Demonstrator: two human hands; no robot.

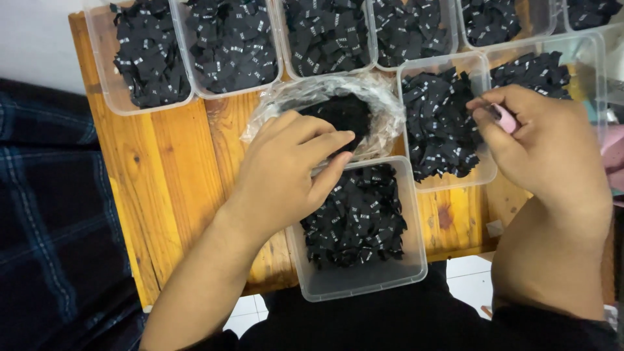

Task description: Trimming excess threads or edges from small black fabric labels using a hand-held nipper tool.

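My left hand rests at the edge of a crumpled clear plastic bag holding a heap of small black fabric labels; its thumb and forefinger are pinched together over the heap, and whether a label is between them is hidden. Just below it sits a clear plastic tub of black labels with white marks. My right hand hovers over another label-filled tub, its fingers closed on a small pink tool.
Several more clear tubs of black labels line the back of the small wooden table. A dark plaid cloth lies left of the table. White floor tiles show under the front edge.
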